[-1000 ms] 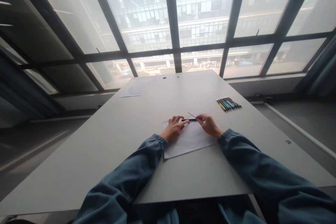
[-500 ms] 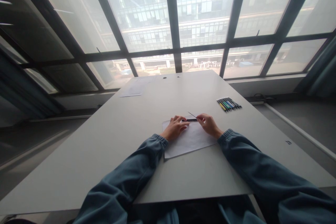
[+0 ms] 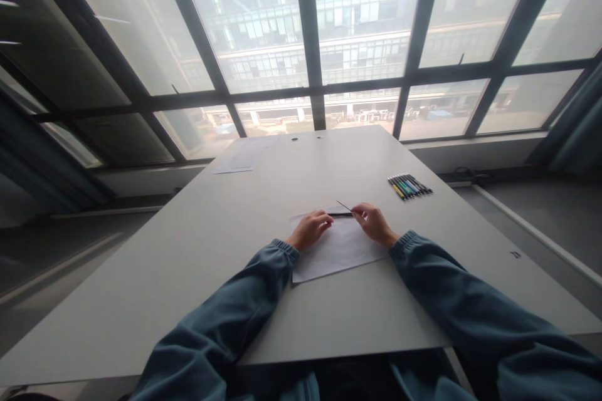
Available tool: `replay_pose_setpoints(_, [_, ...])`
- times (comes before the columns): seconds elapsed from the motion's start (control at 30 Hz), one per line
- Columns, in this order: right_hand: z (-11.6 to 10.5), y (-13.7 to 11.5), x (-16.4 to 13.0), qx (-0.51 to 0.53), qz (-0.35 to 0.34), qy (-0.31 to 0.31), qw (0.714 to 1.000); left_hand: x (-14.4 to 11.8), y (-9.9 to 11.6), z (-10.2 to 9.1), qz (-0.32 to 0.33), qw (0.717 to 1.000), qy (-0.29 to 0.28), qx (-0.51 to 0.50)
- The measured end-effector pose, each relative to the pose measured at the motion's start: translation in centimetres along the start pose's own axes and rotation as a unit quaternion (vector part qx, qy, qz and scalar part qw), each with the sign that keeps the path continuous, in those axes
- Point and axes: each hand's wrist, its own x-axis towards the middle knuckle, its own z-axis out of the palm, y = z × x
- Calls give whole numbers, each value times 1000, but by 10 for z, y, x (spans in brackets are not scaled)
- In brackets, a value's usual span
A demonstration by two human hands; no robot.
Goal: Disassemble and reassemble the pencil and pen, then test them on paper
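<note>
My right hand (image 3: 372, 220) is closed in a pinch on a thin dark stick (image 3: 343, 205), which looks like a pen refill and points up and to the left. A slim black bar (image 3: 340, 214) lies across the top part of a white paper sheet (image 3: 343, 254), just below the stick. At the bar's left end is my left hand (image 3: 310, 229), its fingers drawn together and seeming to grip that end. Whether the bar is a pen barrel is too small to tell. Both wrists rest over the sheet or its edges.
A row of several pens (image 3: 409, 187) with differently coloured parts lies to the right on the white table (image 3: 211, 276). More paper (image 3: 235, 166) is at the far left. A small dark object (image 3: 516, 255) sits near the right edge. Windows stand beyond the table.
My left hand's fingers, spread over the bar before, are now drawn in at its left end, leaving more of it visible. My right hand keeps the thin stick almost in place.
</note>
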Motion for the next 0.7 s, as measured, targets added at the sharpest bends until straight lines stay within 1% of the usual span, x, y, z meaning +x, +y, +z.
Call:
replay_pose_setpoints(0.2, [-2,-4,0,2,-7,-1,1000,1,-3,0,-43,989,116,-79])
replay_pose_setpoints(0.3, [-4,-8,0,5,-19,-9,1000,1,-5,-2,-52,981,151,-114])
replay_pose_setpoints(0.4, [-5,-11,0,7,-32,-17,999,1,-3,-4,-58,976,166,-130])
replay_pose_setpoints(0.57, [-4,-13,0,7,-49,-30,998,2,2,-5,-51,975,162,-141])
replay_pose_setpoints(0.7, [-4,-13,0,2,-55,-41,998,2,3,-4,-53,975,166,-136])
